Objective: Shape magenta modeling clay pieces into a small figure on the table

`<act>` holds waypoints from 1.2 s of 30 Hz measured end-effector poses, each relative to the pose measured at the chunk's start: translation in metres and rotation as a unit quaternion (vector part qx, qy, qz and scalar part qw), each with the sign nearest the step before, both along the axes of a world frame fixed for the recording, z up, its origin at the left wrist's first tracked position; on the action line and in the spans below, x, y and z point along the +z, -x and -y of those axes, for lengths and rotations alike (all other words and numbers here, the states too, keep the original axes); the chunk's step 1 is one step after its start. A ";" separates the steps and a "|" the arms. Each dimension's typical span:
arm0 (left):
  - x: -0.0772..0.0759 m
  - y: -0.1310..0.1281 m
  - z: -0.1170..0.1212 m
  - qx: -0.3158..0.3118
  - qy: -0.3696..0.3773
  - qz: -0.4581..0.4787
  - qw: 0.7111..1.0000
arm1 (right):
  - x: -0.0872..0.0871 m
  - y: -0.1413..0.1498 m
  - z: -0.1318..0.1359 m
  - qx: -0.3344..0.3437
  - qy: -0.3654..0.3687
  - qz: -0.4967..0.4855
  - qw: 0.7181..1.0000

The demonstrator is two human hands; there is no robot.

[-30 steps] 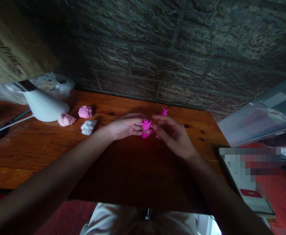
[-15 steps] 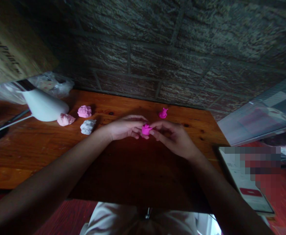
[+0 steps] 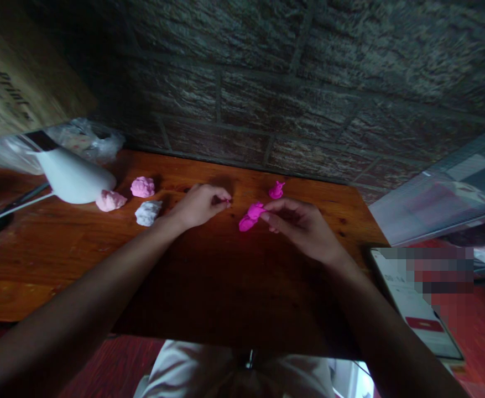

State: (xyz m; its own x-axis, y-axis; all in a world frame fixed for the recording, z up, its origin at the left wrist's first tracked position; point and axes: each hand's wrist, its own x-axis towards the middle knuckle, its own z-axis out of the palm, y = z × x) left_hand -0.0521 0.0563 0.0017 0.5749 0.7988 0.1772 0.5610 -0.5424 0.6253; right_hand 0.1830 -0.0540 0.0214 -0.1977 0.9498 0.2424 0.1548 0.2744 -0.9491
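Between the thumb and forefinger of my right hand [image 3: 302,226] is a bright pink clay figure [image 3: 250,216], lumpy and tilted, its lower end pointing left toward me. My left hand [image 3: 203,205] is apart from it, thumb and forefinger pinched together a little above the table. A tiny pink speck shows at those fingertips, seemingly a small bit of pink clay. Behind my right hand stands a second bright pink clay figure [image 3: 276,190] with small points on top. Left of my left hand lie a white clay lump [image 3: 148,213], a pink clay lump [image 3: 142,187] and a paler pink lump [image 3: 110,200].
A white lamp base [image 3: 76,179] with a cable rests at the left of the wooden table [image 3: 60,249], below a brown printed cardboard surface [image 3: 22,72]. Crumpled clear plastic [image 3: 88,141] lies behind it. A stone wall [image 3: 242,105] borders the back. A tablet [image 3: 412,309] sits at the right edge.
My left hand has let go of the pink clay figure and moved left, its fingers now pinched. The figure stays in my right hand, turned so that more of it shows.
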 end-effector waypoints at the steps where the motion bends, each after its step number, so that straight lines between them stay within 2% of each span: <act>1: -0.001 0.000 0.000 0.001 -0.002 -0.004 1.000 | 0.000 0.000 0.000 -0.001 0.000 0.001 1.000; 11: -0.003 -0.003 0.002 -0.025 -0.040 0.014 0.999 | -0.004 -0.004 -0.002 -0.023 -0.012 0.030 0.999; 19: -0.001 -0.005 0.005 -0.037 -0.038 -0.022 0.998 | -0.006 -0.008 -0.002 -0.052 -0.041 0.103 0.992; 22: 0.001 -0.006 0.009 -0.033 -0.037 0.003 0.999 | -0.007 -0.007 -0.002 -0.058 -0.053 0.122 0.989; 25: 0.005 -0.008 0.015 -0.078 0.030 0.113 0.990 | -0.008 -0.006 -0.002 -0.061 -0.059 0.139 0.987; 28: 0.011 -0.012 0.020 -0.139 0.148 0.206 0.957 | -0.008 -0.002 -0.002 -0.063 -0.066 0.155 0.984; 31: 0.015 -0.014 0.023 -0.141 0.217 0.225 0.939 | -0.009 0.002 -0.001 -0.058 -0.064 0.154 0.984; 36: 0.016 -0.013 0.023 -0.132 0.254 0.243 0.927 | -0.013 0.003 -0.003 -0.083 -0.047 0.112 0.989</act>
State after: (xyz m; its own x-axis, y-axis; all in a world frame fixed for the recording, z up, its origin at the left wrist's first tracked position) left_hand -0.0387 0.0336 0.0176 0.7137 0.6925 0.1057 0.0363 -0.1873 0.9816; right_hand 0.1803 -0.0514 0.0087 -0.0998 0.9491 0.2988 0.4087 0.3129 -0.8573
